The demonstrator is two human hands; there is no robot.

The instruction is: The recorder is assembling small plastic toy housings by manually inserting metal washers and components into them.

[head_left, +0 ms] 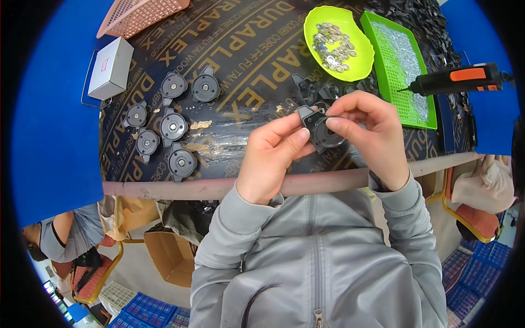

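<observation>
Near the table's front edge I hold a dark grey round plastic housing (327,136) with an angular bracket at its upper left. My left hand (273,158) grips its left side, thumb in front and fingers behind. The thumb and fingers of my right hand (372,128) close in a pinch at its upper right rim; whether a smaller piece is between them is hidden. Just beyond my hands lie loose black plastic parts (303,89). To the left, several similar round housings (174,126) rest on the table, each with a shiny metal centre.
At the back right are a yellow-green bowl (362,64) of small round metal pieces and a green perforated tray (377,44) of small silvery pieces. A black-and-orange power screwdriver (459,79) hangs over the tray. A white box (111,68) and a pink basket (123,19) stand at the left.
</observation>
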